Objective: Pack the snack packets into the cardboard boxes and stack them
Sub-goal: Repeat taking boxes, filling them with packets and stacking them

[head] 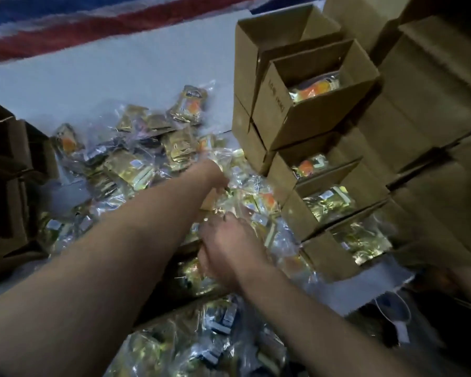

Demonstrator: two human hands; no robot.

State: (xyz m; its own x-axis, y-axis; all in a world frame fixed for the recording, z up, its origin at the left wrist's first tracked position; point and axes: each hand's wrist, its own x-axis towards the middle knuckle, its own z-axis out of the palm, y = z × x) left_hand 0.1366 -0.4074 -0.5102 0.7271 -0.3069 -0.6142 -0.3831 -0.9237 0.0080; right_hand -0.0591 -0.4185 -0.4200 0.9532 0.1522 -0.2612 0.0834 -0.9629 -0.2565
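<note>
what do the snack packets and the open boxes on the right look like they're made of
Snack packets: apparently clear glossy plastic film over gold foil-like wrapping, judging by the bright glints and crinkles. Open boxes: matte brown cardboard, probably corrugated, with folded flaps and no shine.

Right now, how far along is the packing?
Partly done. Several open cardboard boxes stacked on the right already hold packets. Both the left hand and right hand are in the pile of loose packets; their grips are unclear. That big pile remains, and the empty top box.
</note>
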